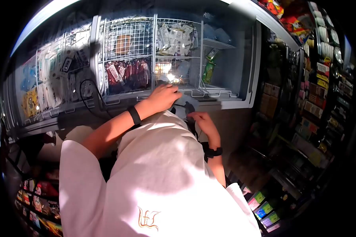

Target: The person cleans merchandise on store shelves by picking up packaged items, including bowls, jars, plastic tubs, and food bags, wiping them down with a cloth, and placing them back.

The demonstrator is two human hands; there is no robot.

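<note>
A pale grey, crumpled, bag-like thing (189, 103) hangs at the front edge of the freezer, between my two hands. My left hand (164, 96) is at its upper left, over the freezer rim, palm down with the fingers curled; what they hold, if anything, is hidden. Lower and to the right, my right hand (203, 121) has its fingers drawn together at the lower edge of the grey thing. A dark strap is around each wrist.
The open freezer (221, 103) has wire baskets (128, 37) holding packets, red-wrapped items (128, 74) and a green packet (209, 67). A black cable (85, 100) loops over its front at left. Stocked shelves (316, 98) stand at right, with more goods at lower left.
</note>
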